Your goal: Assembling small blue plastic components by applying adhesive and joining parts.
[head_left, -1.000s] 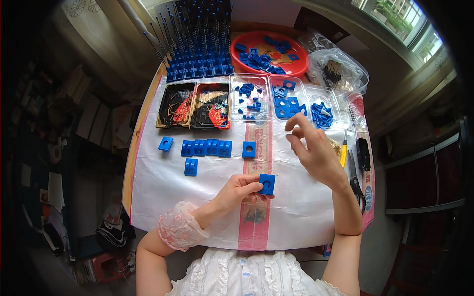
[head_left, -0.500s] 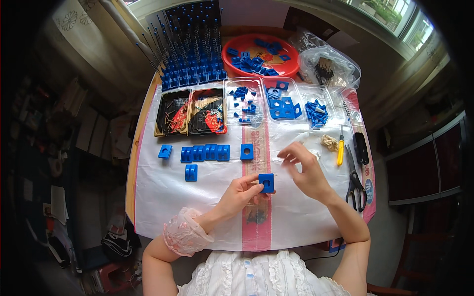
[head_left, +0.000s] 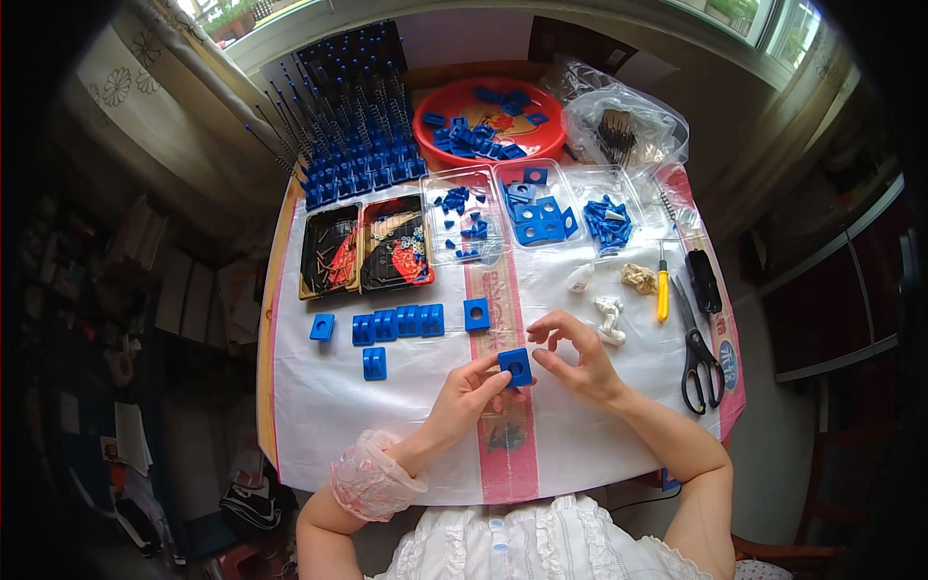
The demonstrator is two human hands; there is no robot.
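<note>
Seen from the head camera, the left hand (head_left: 471,394) pinches a small square blue plastic block with a round hole (head_left: 515,366) between thumb and fingertips, just above the middle of the desk (head_left: 319,416), which is covered in glossy white plastic sheeting with a pink printed stripe. The right hand (head_left: 577,362) hovers just beside the block, its fingers (head_left: 547,329) curled and slightly parted; whether they touch the block or pinch something tiny is too small to tell.

Behind the hands lies a row of matching blue plastic blocks (head_left: 398,322), with single blocks set apart at either end and one below. Farther back stand two black trays holding thin red and dark pieces (head_left: 365,246), three clear plastic trays of blue parts (head_left: 527,211), a round red plastic bowl of blue pieces (head_left: 486,124) and a rack of upright dark rods on blue bases (head_left: 348,116). A crinkled clear bag (head_left: 619,121) blurs its dark contents. On the right lie black-handled scissors (head_left: 698,348) and a yellow-handled tool (head_left: 662,290).
</note>
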